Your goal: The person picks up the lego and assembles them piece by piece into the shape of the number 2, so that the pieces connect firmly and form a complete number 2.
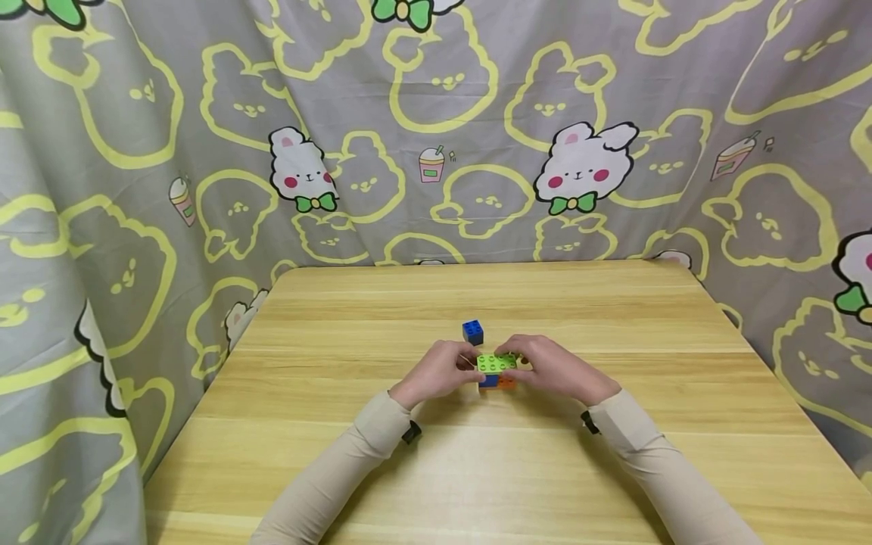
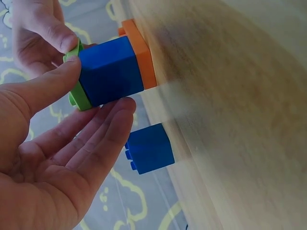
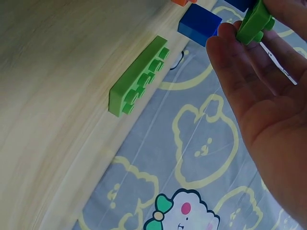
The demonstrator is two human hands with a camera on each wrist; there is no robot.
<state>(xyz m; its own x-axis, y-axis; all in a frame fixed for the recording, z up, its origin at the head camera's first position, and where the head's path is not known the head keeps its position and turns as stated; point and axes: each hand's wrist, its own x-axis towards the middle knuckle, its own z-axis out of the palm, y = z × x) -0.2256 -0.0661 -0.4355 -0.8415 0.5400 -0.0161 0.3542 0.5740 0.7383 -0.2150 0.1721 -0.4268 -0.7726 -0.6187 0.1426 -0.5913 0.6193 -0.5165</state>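
Note:
Both hands meet at the middle of the wooden table (image 1: 477, 469) around a small brick stack (image 1: 496, 371). The stack has a green plate (image 1: 496, 362) on top, with a blue brick (image 2: 111, 72) and an orange brick (image 2: 141, 52) under it, the orange one against the tabletop. My left hand (image 1: 439, 371) pinches the stack's left end, thumb on the plate's edge and fingers along the blue brick. My right hand (image 1: 552, 367) grips the right end of the green plate (image 3: 254, 21) with its fingertips.
A loose blue brick (image 1: 472, 331) stands just behind the stack. In the right wrist view a second green plate (image 3: 139, 81) lies flat on the table; the head view does not show it. A rabbit-print curtain (image 1: 436, 151) encloses the table on three sides.

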